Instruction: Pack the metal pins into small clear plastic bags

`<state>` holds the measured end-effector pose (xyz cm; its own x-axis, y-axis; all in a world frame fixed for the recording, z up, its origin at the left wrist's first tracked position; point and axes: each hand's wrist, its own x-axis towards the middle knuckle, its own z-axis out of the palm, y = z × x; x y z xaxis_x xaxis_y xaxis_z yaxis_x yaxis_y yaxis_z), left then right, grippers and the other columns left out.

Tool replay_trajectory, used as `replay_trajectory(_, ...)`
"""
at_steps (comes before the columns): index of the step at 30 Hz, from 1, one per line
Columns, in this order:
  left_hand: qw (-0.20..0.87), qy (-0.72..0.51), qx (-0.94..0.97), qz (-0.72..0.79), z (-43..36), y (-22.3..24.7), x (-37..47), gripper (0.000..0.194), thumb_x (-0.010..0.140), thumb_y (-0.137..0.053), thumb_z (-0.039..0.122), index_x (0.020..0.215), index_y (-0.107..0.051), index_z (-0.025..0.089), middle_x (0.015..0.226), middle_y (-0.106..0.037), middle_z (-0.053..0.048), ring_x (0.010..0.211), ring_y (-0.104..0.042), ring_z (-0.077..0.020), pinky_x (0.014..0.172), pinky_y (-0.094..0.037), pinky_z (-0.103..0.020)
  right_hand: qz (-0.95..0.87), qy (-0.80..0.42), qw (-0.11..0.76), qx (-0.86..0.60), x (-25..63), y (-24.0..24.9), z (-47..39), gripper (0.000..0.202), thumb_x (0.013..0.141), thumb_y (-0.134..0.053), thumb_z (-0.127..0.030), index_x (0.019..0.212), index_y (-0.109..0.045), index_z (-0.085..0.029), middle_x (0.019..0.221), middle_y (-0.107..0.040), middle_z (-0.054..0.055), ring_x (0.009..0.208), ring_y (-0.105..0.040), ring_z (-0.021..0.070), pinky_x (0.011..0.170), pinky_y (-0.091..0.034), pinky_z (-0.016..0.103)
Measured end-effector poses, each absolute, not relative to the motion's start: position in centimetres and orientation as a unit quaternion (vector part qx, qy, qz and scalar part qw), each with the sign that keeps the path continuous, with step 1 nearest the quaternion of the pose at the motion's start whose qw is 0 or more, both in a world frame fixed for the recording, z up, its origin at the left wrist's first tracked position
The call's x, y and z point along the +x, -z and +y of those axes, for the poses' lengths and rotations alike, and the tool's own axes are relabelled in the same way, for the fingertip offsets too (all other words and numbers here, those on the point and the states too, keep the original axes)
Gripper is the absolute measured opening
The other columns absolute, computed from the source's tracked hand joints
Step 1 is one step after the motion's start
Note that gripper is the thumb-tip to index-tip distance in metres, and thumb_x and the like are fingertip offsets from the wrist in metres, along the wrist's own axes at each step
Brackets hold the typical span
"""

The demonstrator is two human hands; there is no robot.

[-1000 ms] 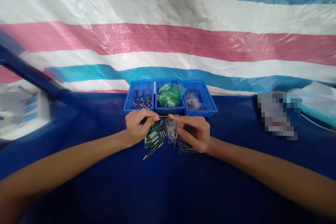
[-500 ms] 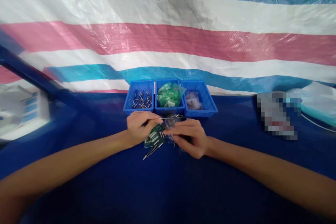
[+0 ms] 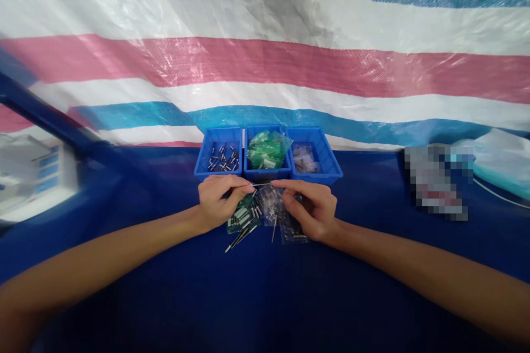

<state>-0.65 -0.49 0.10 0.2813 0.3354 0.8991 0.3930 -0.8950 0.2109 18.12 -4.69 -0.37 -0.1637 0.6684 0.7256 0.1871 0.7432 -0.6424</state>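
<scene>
Since half a second ago the right hand point(image 3: 311, 208) has lifted off the pile and drawn back to the right, so that its fingertips now meet the end of a thin metal pin point(image 3: 260, 183) again, much as they did a second ago. Both bare forearms reach in from the near edge across the dark blue table point(image 3: 265, 298). The left hand point(image 3: 217, 201) pinches the pin's left end between thumb and forefinger, and the right hand pinches its right end, so the pin lies level between the two hands, just above the pile. Under and between the hands lies a loose heap: green packets point(image 3: 242, 218), small clear bags point(image 3: 271, 204) and a few loose pins point(image 3: 238, 240) that stick out toward the person. Just behind the hands stand three blue trays side by side, touching. The left tray point(image 3: 219, 135) holds loose metal pins, the middle tray point(image 3: 267, 131) holds green packets, and the right tray point(image 3: 327, 162) holds clear bags. Farther off, a striped sheet point(image 3: 265, 60) in white, pink and blue hangs behind the table.
</scene>
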Motion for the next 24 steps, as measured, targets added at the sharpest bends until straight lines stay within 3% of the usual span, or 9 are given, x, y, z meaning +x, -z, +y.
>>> replay_trajectory(24,0.019,0.552,-0.807,-0.209,-0.6,-0.3,-0.59,0.009,0.078,-0.061,0.018,0.069,-0.061,0.016,0.057,-0.066,0.003,0.05,-0.062,-0.0059,0.051,-0.051,-0.014,-0.739,-0.2,0.575,-0.288,18.02,0.36,-4.73,0.027,0.08,-0.045,-0.011,0.099,-0.061,-0.018,0.054,-0.051,-0.004,0.046,-0.046,0.0075,0.044,-0.038,0.02)
